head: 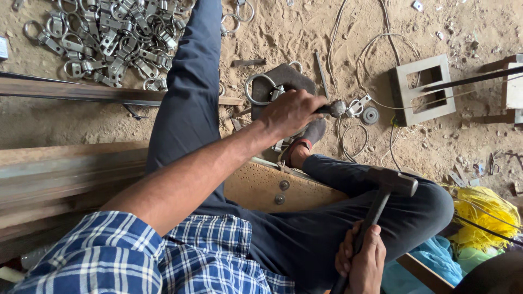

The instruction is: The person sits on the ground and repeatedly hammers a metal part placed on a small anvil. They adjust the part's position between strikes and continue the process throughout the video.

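My left hand (291, 111) reaches forward over a dark metal block (283, 76) on the sandy ground and grips a short metal punch (335, 108). A steel ring clamp (260, 90) lies on the block beside the hand. My right hand (362, 261) is low at my lap, closed around the dark handle of a hammer (389, 182), whose head rests above my right knee. My legs in dark trousers stretch out, one foot in a sandal near the block.
A pile of several finished ring clamps (109, 38) lies at top left. Long steel bars (65, 90) cross the left side. A square metal frame (422, 90), thin wires (376, 49), a small wheel (370, 115) and yellow cord (482, 215) lie to the right.
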